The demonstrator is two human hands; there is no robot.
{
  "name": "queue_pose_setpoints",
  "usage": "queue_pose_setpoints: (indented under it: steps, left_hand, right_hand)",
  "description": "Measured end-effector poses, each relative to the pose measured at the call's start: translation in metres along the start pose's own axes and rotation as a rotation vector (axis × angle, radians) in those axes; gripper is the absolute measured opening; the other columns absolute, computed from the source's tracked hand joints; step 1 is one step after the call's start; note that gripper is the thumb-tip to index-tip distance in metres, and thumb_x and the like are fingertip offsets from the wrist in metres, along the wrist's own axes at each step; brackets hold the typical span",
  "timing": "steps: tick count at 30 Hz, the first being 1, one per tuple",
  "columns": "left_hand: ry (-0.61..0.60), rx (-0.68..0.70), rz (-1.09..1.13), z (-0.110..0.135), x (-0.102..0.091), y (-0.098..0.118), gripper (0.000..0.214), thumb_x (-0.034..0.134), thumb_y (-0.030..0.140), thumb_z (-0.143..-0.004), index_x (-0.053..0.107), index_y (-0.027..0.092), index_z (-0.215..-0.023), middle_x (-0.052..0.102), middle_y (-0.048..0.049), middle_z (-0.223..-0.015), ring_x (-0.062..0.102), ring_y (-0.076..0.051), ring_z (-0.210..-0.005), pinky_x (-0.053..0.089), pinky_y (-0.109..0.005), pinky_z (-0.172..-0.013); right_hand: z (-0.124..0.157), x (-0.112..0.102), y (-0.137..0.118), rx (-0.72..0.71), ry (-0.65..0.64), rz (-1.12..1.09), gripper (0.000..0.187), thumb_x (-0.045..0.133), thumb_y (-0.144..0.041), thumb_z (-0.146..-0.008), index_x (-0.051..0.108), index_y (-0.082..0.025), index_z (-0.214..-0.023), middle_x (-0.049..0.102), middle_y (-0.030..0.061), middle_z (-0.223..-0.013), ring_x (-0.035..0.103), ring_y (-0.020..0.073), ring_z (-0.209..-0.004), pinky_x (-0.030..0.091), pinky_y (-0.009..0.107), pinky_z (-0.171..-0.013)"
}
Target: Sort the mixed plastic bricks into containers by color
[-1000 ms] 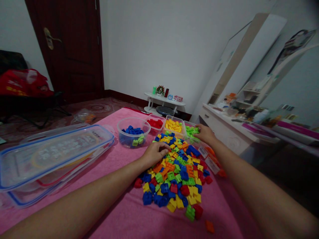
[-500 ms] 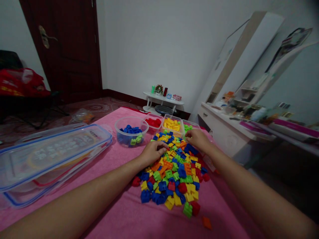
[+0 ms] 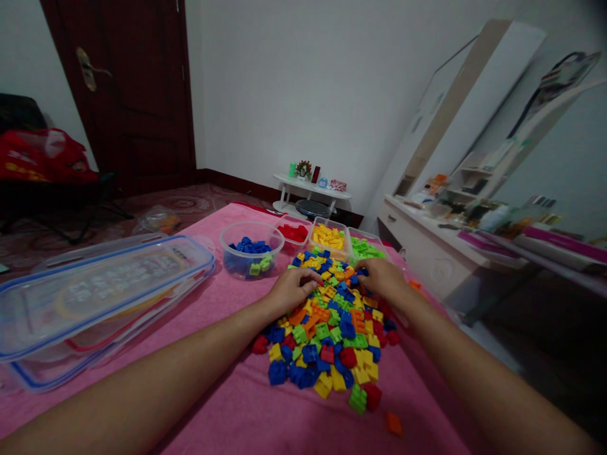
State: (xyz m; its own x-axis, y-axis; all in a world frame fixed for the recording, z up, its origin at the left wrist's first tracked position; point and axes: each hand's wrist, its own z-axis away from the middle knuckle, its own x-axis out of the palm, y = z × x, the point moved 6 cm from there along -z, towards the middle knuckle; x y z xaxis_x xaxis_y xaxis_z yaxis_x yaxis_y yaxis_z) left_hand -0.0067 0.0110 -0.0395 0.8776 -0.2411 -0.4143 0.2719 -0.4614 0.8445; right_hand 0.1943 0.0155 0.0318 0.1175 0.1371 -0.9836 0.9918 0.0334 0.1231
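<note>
On a pink-draped surface (image 3: 227, 404), loose toy blocks (image 3: 348, 328) lie heaped in blue, yellow, green, orange and red between a person's two hands, just short of a round tub (image 3: 228, 251) and three clear boxes (image 3: 336, 254). The left hand (image 3: 294, 291) rests at the heap's left edge, fingers curled, a bit of red at the tips; whether its grip holds anything cannot be told. The right hand (image 3: 383, 278) bends over blue pieces at the far right, its grip likewise hidden. The blocks look light, stiff, smooth and sturdy, best pinched by opposite sides. Lettering on a lid (image 3: 123, 278) and print on a red bag (image 3: 45, 155) are too blurred to read
</note>
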Motion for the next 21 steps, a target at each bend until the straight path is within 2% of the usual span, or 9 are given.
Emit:
queue_pose_setpoints:
  steps: [6,9,14,17,21]
  left_hand:
    - [0.007,0.015,0.007,0.001,0.001,0.000,0.028,0.053,0.027,-0.078,0.068,0.014,-0.097,0.065,-0.0025,-0.074,0.055,-0.012,-0.063,0.038,-0.021,-0.058]
    - [0.038,0.018,0.033,0.001,0.000,0.000,0.032,0.054,0.024,-0.076,0.064,0.013,-0.104,0.064,-0.0019,-0.074,0.055,-0.011,-0.062,0.038,-0.021,-0.057]
    - [0.030,0.015,0.059,0.002,0.000,0.003,0.034,0.053,0.019,-0.075,0.062,0.012,-0.107,0.064,-0.0014,-0.074,0.055,-0.011,-0.062,0.040,-0.021,-0.058]
    - [0.024,0.040,0.084,0.002,0.000,0.006,0.039,0.053,0.017,-0.074,0.059,0.012,-0.112,0.063,-0.0012,-0.074,0.055,-0.012,-0.062,0.040,-0.021,-0.057]
    - [0.027,0.067,0.052,0.003,-0.001,0.009,0.045,0.052,0.012,-0.070,0.058,0.013,-0.114,0.062,-0.0002,-0.073,0.051,-0.010,-0.057,0.036,-0.020,-0.052]
  right_hand:
    - [0.008,-0.018,-0.030,-0.146,0.095,-0.417,0.028,0.059,-0.031,-0.070,0.072,-0.021,-0.094,0.068,0.0022,-0.074,0.058,0.0158,-0.066,0.040,0.024,-0.058]
    - [0.012,-0.023,-0.046,-0.184,0.099,-0.630,0.028,0.060,-0.033,-0.070,0.071,-0.020,-0.092,0.066,0.0005,-0.071,0.056,0.0131,-0.059,0.040,0.023,-0.053]
    - [0.019,-0.018,-0.063,-0.068,-0.019,-0.991,0.030,0.060,-0.034,-0.068,0.067,-0.017,-0.092,0.057,-0.0029,-0.057,0.045,0.0082,-0.040,0.036,0.021,-0.040]
    - [0.023,-0.010,-0.074,-0.015,-0.087,-1.209,0.031,0.062,-0.035,-0.067,0.065,-0.016,-0.092,0.055,-0.0038,-0.055,0.045,0.0076,-0.039,0.037,0.021,-0.040]
    - [0.024,0.000,-0.084,-0.030,-0.089,-1.269,0.029,0.062,-0.035,-0.068,0.064,-0.016,-0.090,0.055,-0.0043,-0.053,0.042,0.0069,-0.038,0.037,0.020,-0.039]
